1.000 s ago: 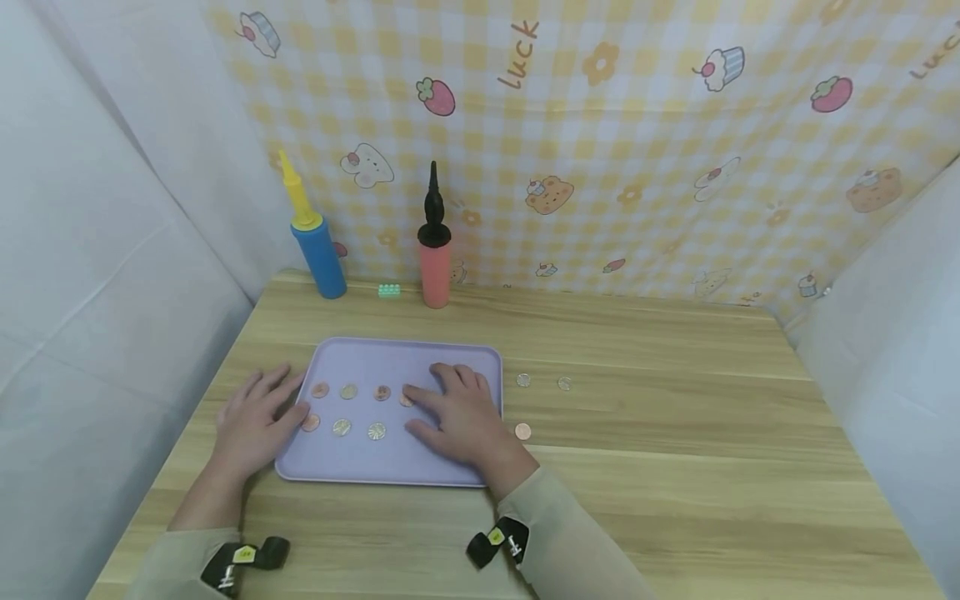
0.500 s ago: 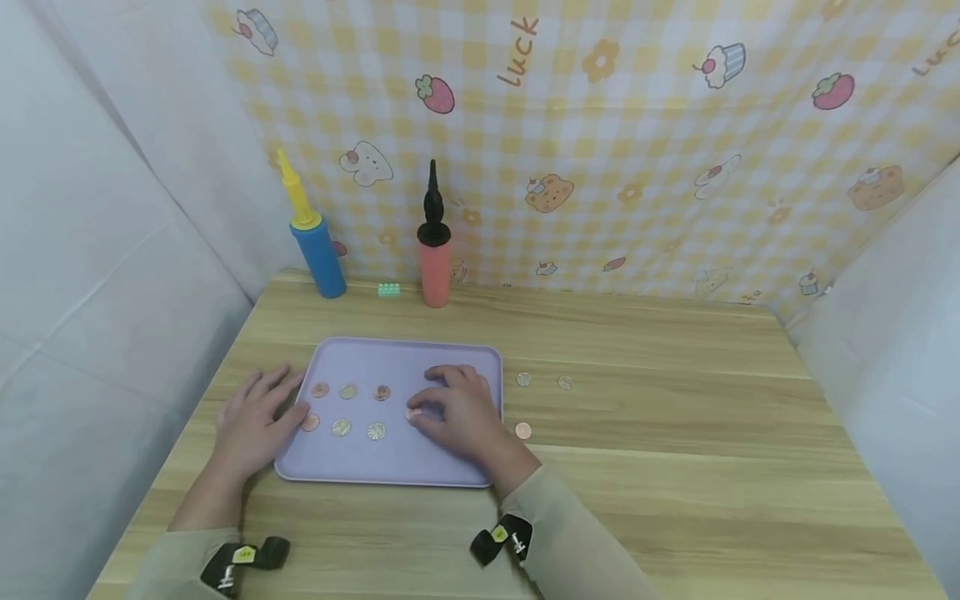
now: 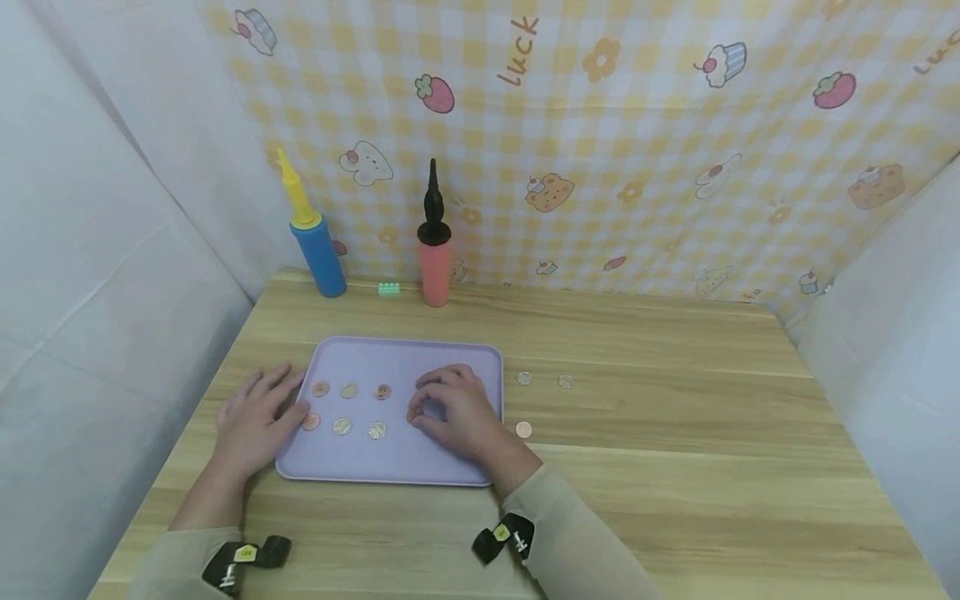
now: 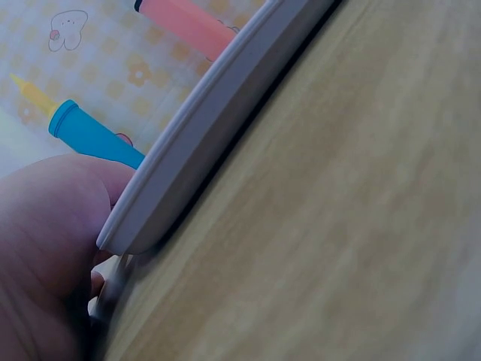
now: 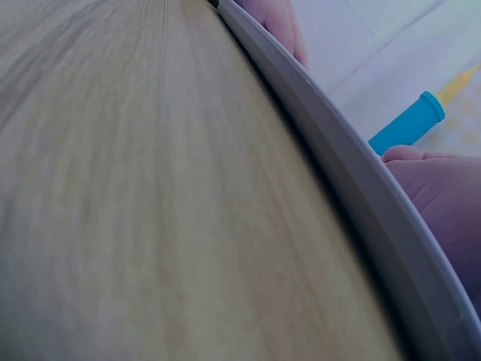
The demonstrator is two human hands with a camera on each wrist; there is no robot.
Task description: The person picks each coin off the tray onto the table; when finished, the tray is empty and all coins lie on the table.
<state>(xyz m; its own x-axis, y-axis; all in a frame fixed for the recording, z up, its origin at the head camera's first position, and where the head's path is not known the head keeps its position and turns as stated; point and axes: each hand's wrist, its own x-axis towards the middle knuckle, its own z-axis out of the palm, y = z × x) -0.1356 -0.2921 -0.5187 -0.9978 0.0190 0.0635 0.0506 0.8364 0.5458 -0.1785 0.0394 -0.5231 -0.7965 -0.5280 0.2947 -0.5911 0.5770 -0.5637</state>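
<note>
My right hand (image 3: 457,412) is over the right half of the lilac tray (image 3: 390,471), thumb and index fingertip pinched together on a copper-coloured coin, now mostly hidden by the fingers. My left hand (image 3: 253,421) rests at the tray's left edge, thumb over the rim and fingers loosely extended beside it. In the left wrist view the thumb base (image 4: 113,177) meets the tray wall (image 4: 180,150). Several coins lie flat in two rows on the tray, among them a copper-coloured coin (image 3: 382,392) and a silvery coin (image 3: 377,430).
Right of the tray, two silvery coins, a nearer one (image 3: 524,378) and a farther one (image 3: 565,382), and a copper-coloured coin (image 3: 523,429) lie on the wooden table (image 3: 675,467). Behind stand a blue pump (image 3: 322,258), a small green toy brick (image 3: 388,289) and a pink pump (image 3: 435,275).
My right index finger has drawn back toward the thumb, moving the coin slightly nearer me and right, into a pinch. The left hand and the other coins have stayed in place.
</note>
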